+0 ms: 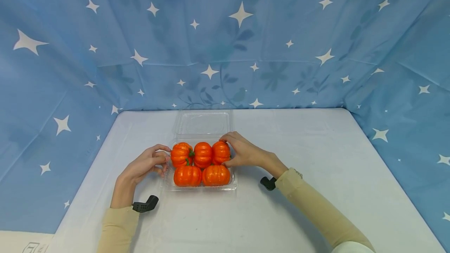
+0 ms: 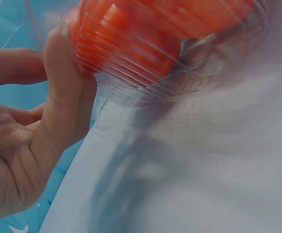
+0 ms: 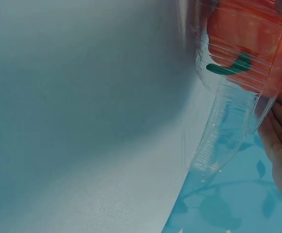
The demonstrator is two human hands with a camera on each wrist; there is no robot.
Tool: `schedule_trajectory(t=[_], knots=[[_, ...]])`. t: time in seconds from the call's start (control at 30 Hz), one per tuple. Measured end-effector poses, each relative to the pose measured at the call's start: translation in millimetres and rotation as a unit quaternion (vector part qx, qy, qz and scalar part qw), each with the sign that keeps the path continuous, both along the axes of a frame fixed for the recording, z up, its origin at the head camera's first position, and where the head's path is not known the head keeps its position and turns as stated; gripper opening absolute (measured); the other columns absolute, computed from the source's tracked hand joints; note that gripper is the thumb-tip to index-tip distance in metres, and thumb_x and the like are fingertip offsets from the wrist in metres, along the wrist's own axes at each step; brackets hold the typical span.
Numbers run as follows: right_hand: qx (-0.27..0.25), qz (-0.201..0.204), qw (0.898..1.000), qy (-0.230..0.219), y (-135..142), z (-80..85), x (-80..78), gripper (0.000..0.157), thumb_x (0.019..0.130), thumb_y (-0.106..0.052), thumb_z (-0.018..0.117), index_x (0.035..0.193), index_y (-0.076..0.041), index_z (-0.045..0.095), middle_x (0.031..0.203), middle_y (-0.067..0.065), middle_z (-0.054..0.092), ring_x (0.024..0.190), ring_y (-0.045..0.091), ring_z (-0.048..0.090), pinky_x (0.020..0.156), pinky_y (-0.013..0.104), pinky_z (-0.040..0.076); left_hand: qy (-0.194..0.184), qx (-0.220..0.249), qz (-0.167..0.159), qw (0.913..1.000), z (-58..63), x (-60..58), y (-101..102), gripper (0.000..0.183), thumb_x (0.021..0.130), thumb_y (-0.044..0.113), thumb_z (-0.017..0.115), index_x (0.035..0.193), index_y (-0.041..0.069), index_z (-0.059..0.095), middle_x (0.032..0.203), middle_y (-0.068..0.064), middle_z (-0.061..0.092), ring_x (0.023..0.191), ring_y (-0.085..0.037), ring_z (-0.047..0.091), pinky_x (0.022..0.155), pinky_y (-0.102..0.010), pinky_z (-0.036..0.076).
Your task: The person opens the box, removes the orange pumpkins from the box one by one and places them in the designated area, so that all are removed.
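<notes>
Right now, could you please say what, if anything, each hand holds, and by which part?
The right hand holds the back-right pumpkin by its far and near sides; the left hand is at the container's left wall, grip unclear.

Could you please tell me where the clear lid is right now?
In the head view, the lid lies open slightly left of centre, beyond the pumpkins, near the far edge of the table.

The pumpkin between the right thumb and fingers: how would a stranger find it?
On the white table, find the clear tray, its open lid toward the starry blue curtain. Inside, three orange pumpkins sit behind two. Yours is the rightmost pumpkin of the far three, the only one between the right hand's thumb and fingers.
</notes>
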State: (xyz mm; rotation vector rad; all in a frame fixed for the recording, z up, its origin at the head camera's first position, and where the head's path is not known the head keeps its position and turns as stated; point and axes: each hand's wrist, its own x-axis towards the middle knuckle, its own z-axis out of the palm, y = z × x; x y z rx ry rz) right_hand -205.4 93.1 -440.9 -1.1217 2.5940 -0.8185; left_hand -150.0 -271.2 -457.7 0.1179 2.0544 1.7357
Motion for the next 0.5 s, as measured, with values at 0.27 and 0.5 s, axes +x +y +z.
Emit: schedule_trajectory(t=[0.27, 0.5], knots=[[-0.045, 0.013, 0.999, -0.01, 0.9, 0.4, 0.8, 0.066, 0.081, -0.023, 0.082, 0.135, -0.005, 0.05, 0.132, 0.01, 0.058, 0.124, 0.026, 0.056, 0.107, 0.045, 0.051, -0.002, 0.003, 0.002, 1.0, -0.1, 0.2, -0.2, 0.038, 0.101, 0.003, 0.05, 0.136, -0.007, 0.037, 0.09, -0.011, 0.061, 0.067, -0.016, 0.059, 0.06, -0.034, 0.059], [-0.079, 0.016, 0.997, -0.014, 0.1, -1.8, -0.4, 0.069, 0.08, -0.021, 0.08, 0.138, -0.004, 0.047, 0.131, 0.009, 0.059, 0.119, 0.024, 0.059, 0.105, 0.044, 0.053, -0.001, 0.004, 0.004, 1.0, -1.5, 0.7, -0.2, 0.036, 0.103, 0.005, 0.05, 0.136, -0.005, 0.038, 0.094, -0.012, 0.061, 0.068, -0.016, 0.06, 0.06, -0.035, 0.059]])
